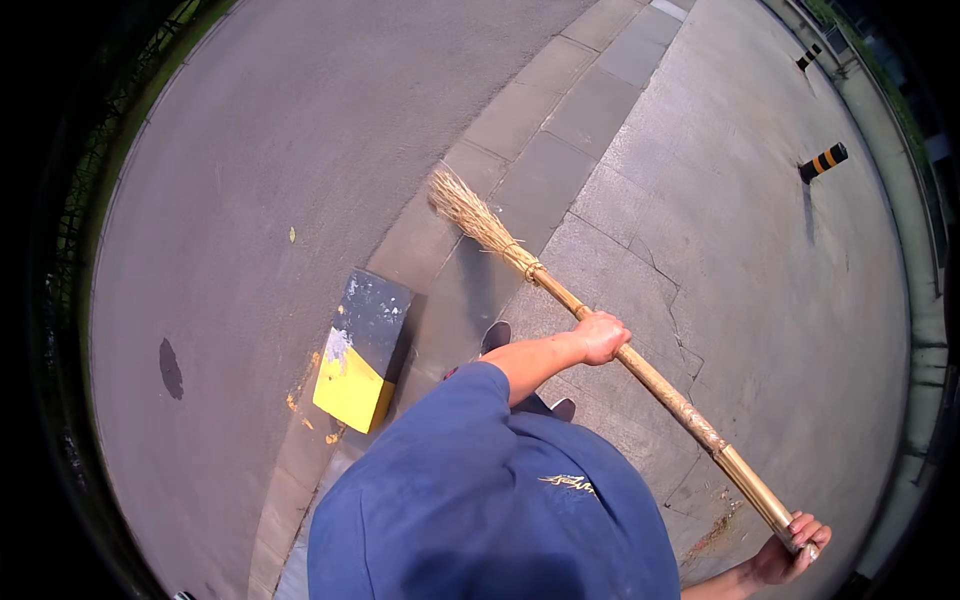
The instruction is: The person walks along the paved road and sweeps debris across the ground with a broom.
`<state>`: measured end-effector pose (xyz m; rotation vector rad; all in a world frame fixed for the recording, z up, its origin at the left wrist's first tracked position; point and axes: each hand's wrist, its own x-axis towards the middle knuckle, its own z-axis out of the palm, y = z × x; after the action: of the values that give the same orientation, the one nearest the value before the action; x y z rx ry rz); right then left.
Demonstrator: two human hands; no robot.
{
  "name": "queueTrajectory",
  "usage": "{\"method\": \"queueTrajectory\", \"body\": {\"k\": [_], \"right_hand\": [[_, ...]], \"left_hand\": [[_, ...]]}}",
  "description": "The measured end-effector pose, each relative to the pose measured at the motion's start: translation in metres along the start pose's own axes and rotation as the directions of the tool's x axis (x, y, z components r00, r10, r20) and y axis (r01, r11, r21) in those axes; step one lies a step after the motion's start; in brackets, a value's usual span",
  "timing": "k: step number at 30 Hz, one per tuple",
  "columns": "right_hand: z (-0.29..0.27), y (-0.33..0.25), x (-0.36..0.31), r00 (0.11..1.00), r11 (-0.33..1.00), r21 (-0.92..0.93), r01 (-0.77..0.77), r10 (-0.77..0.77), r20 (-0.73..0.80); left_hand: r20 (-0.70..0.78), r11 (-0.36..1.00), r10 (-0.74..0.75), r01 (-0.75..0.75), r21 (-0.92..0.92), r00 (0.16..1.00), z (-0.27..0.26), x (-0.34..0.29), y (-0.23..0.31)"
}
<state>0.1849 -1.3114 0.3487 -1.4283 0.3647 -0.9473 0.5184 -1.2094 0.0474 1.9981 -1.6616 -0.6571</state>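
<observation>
I hold a long bamboo-handled straw broom (560, 292) slanting from lower right to upper left. My left hand (600, 337) grips the pole at about its middle. At the lower right, my right hand (793, 552) is closed round the pole's top end. The straw head (470, 212) rests on the grey kerb stones (520, 120) between the asphalt road and the paved walkway. My blue shirt fills the lower middle, and my dark shoes (496, 336) show just beyond it.
A black and yellow kerb block (362, 350) sits at the road's edge to my left. Two black and orange striped bollards (823, 161) stand on the pavement at upper right. Cracks run through the concrete slabs. A dark stain (171, 368) marks the asphalt.
</observation>
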Motion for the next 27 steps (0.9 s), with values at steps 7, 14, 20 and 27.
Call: {"method": "queueTrajectory", "body": {"k": [7,14,20,27], "right_hand": [[-0.032,-0.019,0.073,0.996,0.979,0.203,-0.01,0.028,-0.088],[0.021,0.01,0.169,0.972,0.958,0.194,-0.212,0.186,0.142],[0.078,-0.011,0.208,0.971,0.986,0.109,-0.129,0.103,0.215],[0.088,-0.049,0.167,0.965,0.988,-0.014,0.152,-0.145,0.219]], "left_hand": [[-0.027,0.988,0.086,-0.089,-0.123,0.996,-0.046,0.003,0.017],[0.033,0.987,0.018,-0.012,-0.162,0.999,-0.049,-0.028,-0.022],[-0.202,0.995,-0.033,0.013,-0.098,0.979,-0.074,0.016,-0.043],[-0.343,0.993,0.051,-0.086,-0.085,0.938,-0.123,0.106,-0.039]]}}
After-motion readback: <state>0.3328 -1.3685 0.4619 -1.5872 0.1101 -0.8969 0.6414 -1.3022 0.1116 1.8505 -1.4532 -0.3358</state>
